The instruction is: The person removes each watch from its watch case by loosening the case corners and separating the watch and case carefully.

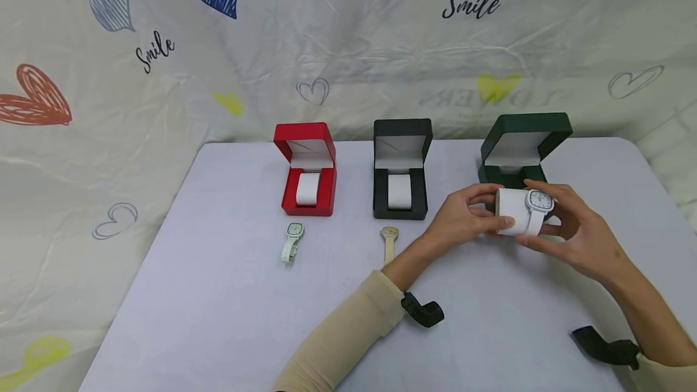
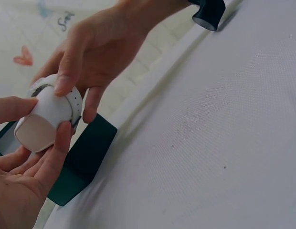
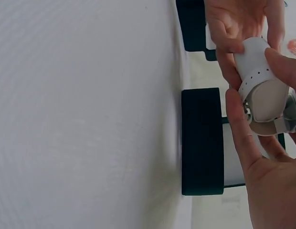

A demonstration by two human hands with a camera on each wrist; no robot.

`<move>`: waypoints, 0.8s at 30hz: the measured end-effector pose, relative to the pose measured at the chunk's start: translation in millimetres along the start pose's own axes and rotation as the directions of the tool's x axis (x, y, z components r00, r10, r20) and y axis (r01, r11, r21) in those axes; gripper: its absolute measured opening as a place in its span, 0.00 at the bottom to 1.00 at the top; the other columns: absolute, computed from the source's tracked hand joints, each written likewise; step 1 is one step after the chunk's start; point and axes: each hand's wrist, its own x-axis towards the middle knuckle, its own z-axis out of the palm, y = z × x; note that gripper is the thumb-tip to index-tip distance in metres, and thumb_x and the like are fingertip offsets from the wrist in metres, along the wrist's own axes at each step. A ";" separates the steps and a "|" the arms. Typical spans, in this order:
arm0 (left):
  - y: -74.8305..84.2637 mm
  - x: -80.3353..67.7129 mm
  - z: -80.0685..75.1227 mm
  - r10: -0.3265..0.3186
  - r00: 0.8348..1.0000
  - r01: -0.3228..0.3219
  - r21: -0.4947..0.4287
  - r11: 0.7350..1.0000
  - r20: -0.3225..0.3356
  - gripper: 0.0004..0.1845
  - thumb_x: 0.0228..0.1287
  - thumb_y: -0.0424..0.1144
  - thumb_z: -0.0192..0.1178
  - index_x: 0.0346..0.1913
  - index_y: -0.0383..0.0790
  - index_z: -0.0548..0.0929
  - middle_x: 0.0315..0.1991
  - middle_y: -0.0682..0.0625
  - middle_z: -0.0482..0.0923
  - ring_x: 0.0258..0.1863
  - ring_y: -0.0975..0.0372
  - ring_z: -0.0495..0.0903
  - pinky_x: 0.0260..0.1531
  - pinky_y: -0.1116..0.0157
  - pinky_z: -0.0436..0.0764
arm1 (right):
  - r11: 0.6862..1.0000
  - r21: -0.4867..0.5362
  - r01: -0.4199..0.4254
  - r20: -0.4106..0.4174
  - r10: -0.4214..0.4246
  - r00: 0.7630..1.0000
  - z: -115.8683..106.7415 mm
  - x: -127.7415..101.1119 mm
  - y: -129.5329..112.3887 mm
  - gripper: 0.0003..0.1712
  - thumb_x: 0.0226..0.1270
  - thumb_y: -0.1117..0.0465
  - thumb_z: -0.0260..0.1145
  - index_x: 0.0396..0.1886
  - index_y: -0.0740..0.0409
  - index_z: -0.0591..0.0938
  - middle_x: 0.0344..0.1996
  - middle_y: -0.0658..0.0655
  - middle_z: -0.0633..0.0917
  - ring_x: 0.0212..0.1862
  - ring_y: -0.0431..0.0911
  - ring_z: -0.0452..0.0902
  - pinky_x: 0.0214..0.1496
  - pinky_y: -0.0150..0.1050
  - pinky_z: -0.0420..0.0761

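Both hands hold a white watch cushion [image 1: 510, 215] just above the table, in front of the open green box [image 1: 523, 138]. A white watch [image 1: 539, 201] is wrapped round the cushion's right end. My left hand [image 1: 476, 213] pinches the cushion's left end between thumb and fingers. My right hand [image 1: 566, 219] curls round the watch and its strap [image 3: 255, 78]. The left wrist view shows the cushion [image 2: 47, 114] end-on, with the right hand [image 2: 100, 47] above it. The green box's slot is partly hidden behind the hands.
An open red box [image 1: 288, 195] and an open black box [image 1: 381, 198] stand to the left, each with a white cushion inside. A mint watch [image 1: 293, 241] lies before the red box and a beige watch [image 1: 389, 244] before the black one. The white table [image 1: 218, 319] ends at a heart-print backdrop.
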 end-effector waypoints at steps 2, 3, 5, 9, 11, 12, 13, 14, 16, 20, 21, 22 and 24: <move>-0.1 -0.1 0.9 0.004 1.000 -0.005 -0.013 1.000 -0.004 0.31 0.63 0.30 0.72 0.69 0.44 0.78 0.51 0.59 0.82 0.40 0.74 0.87 0.37 0.74 0.85 | 0.996 0.085 0.008 0.006 -0.009 1.000 0.7 0.5 1.3 0.62 0.40 0.92 0.73 0.80 0.64 0.64 0.62 0.48 0.71 0.55 0.34 0.78 0.50 0.19 0.83; -0.1 -0.1 1.2 0.008 1.000 -0.008 -0.020 1.000 -0.006 0.31 0.63 0.30 0.72 0.69 0.44 0.78 0.51 0.59 0.82 0.41 0.73 0.87 0.37 0.74 0.86 | 0.992 0.126 0.007 0.009 -0.008 1.000 0.9 0.6 1.7 0.62 0.40 0.93 0.72 0.80 0.64 0.63 0.63 0.49 0.71 0.56 0.34 0.77 0.50 0.19 0.83; 0.1 -0.1 1.6 0.015 1.000 -0.015 -0.039 0.999 -0.010 0.31 0.63 0.29 0.71 0.69 0.43 0.78 0.51 0.58 0.82 0.41 0.72 0.88 0.37 0.73 0.87 | 0.984 0.176 -0.010 0.015 0.008 1.000 0.8 0.5 1.5 0.62 0.42 0.93 0.70 0.80 0.64 0.63 0.64 0.50 0.69 0.56 0.35 0.77 0.50 0.19 0.82; -0.1 0.0 2.4 0.030 0.999 -0.030 -0.059 0.998 -0.015 0.31 0.63 0.27 0.71 0.70 0.42 0.78 0.52 0.56 0.83 0.41 0.71 0.88 0.37 0.72 0.88 | 0.990 0.060 -0.129 0.012 0.128 0.992 -1.5 -2.1 0.3 0.47 0.67 0.81 0.64 0.82 0.53 0.62 0.71 0.44 0.66 0.56 0.29 0.73 0.47 0.16 0.79; -0.3 -0.1 2.9 0.033 0.999 -0.034 -0.053 0.998 -0.019 0.31 0.63 0.27 0.71 0.69 0.42 0.78 0.53 0.55 0.83 0.41 0.72 0.88 0.38 0.72 0.88 | 0.982 -0.023 -0.190 -0.002 0.190 0.982 -1.6 -2.6 -0.2 0.38 0.77 0.71 0.59 0.83 0.48 0.62 0.73 0.44 0.65 0.55 0.25 0.72 0.45 0.15 0.78; -0.4 -0.2 3.2 0.034 0.999 -0.035 -0.048 0.998 -0.022 0.31 0.63 0.27 0.71 0.69 0.42 0.78 0.53 0.55 0.83 0.41 0.72 0.88 0.38 0.72 0.88 | 0.975 -0.048 -0.216 -0.010 0.215 0.976 -1.2 -2.6 -0.1 0.35 0.81 0.67 0.56 0.83 0.46 0.62 0.74 0.43 0.65 0.55 0.22 0.71 0.46 0.14 0.78; -0.4 -0.3 3.4 0.034 0.999 -0.035 -0.045 0.998 -0.024 0.31 0.63 0.27 0.71 0.69 0.42 0.78 0.53 0.55 0.83 0.41 0.71 0.89 0.38 0.72 0.88 | 0.971 -0.055 -0.231 -0.021 0.230 0.973 -0.5 -2.2 0.1 0.33 0.83 0.64 0.54 0.83 0.45 0.63 0.75 0.43 0.65 0.56 0.20 0.71 0.46 0.13 0.78; -0.7 -0.3 3.6 0.036 0.999 -0.037 -0.045 0.998 -0.025 0.31 0.63 0.27 0.71 0.69 0.43 0.78 0.53 0.56 0.83 0.41 0.72 0.88 0.38 0.72 0.87 | 0.971 -0.053 -0.234 -0.032 0.233 0.972 0.4 -1.7 0.2 0.32 0.83 0.63 0.54 0.82 0.46 0.63 0.75 0.45 0.64 0.57 0.18 0.71 0.46 0.14 0.78; -1.2 -0.1 4.2 0.040 0.999 -0.041 -0.042 0.998 -0.029 0.31 0.63 0.27 0.71 0.69 0.43 0.78 0.53 0.56 0.83 0.40 0.74 0.87 0.37 0.73 0.87 | 0.970 -0.051 -0.237 -0.057 0.234 0.971 2.2 -0.7 -0.6 0.32 0.83 0.63 0.55 0.82 0.45 0.64 0.75 0.48 0.65 0.57 0.18 0.71 0.46 0.14 0.79; -1.6 0.6 5.4 0.055 0.998 -0.057 -0.049 0.997 -0.035 0.32 0.63 0.27 0.71 0.70 0.44 0.78 0.53 0.56 0.82 0.37 0.76 0.85 0.37 0.73 0.87 | 0.974 -0.024 -0.226 -0.096 0.223 0.970 3.7 0.4 -1.0 0.33 0.81 0.65 0.56 0.81 0.45 0.65 0.74 0.47 0.67 0.59 0.22 0.71 0.46 0.14 0.79; -1.3 0.8 5.7 0.060 0.998 -0.062 -0.045 0.997 -0.036 0.32 0.63 0.27 0.71 0.70 0.44 0.78 0.54 0.56 0.82 0.37 0.76 0.85 0.37 0.72 0.87 | 0.974 -0.017 -0.228 -0.105 0.225 0.969 3.8 0.5 -1.1 0.32 0.81 0.65 0.57 0.81 0.45 0.65 0.73 0.45 0.68 0.59 0.23 0.70 0.47 0.14 0.79; -1.1 0.9 6.0 0.065 0.997 -0.066 -0.048 0.997 -0.037 0.32 0.63 0.27 0.71 0.70 0.44 0.77 0.54 0.56 0.82 0.36 0.77 0.84 0.37 0.72 0.88 | 0.973 -0.010 -0.232 -0.117 0.229 0.966 3.9 0.5 -1.1 0.31 0.81 0.65 0.57 0.80 0.45 0.67 0.71 0.43 0.69 0.59 0.24 0.71 0.47 0.14 0.79; -0.1 1.0 6.4 0.076 0.997 -0.078 -0.058 0.995 -0.034 0.33 0.63 0.26 0.70 0.71 0.43 0.77 0.55 0.53 0.82 0.36 0.76 0.84 0.37 0.70 0.89 | 0.971 -0.005 -0.241 -0.140 0.238 0.961 3.7 0.0 -1.1 0.29 0.81 0.64 0.58 0.77 0.46 0.69 0.67 0.38 0.72 0.58 0.25 0.72 0.47 0.13 0.78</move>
